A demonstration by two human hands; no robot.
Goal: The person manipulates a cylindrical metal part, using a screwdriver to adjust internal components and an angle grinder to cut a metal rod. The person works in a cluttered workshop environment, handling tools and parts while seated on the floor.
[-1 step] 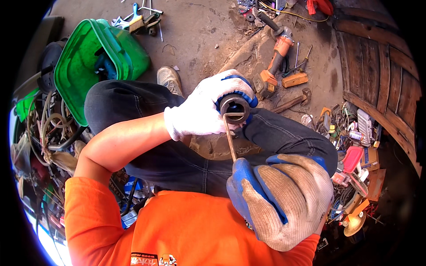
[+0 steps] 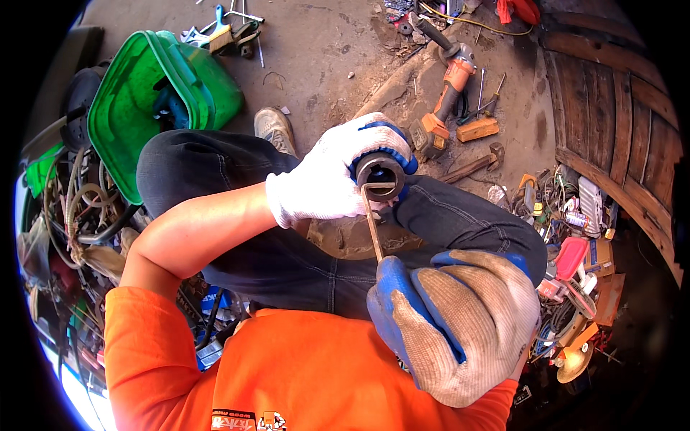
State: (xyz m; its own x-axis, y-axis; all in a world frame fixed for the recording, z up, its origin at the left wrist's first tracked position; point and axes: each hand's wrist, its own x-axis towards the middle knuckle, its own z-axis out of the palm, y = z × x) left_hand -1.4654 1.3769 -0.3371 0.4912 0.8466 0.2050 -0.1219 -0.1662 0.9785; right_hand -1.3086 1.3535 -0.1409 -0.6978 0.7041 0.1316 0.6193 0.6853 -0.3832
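Centre frame: I see the left hand [image 2: 327,179], fingers wrapped round a short metal tube [image 2: 379,171]. Right hand [image 2: 456,327], lower right, pinches a thin rod [image 2: 372,226] hooked into it. Best brace the tube on the knee, lever gently.

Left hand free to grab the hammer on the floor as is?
Probably not. The left hand is wrapped around a short metal tube, with the rod from the right hand at it. The hammer lies uncovered on the floor beyond the knee; that hand would first need to let go.

A dusty concrete floor [image 2: 323,50] carries an orange angle grinder [image 2: 449,90], hammer [image 2: 474,165], and green bin [image 2: 154,100].
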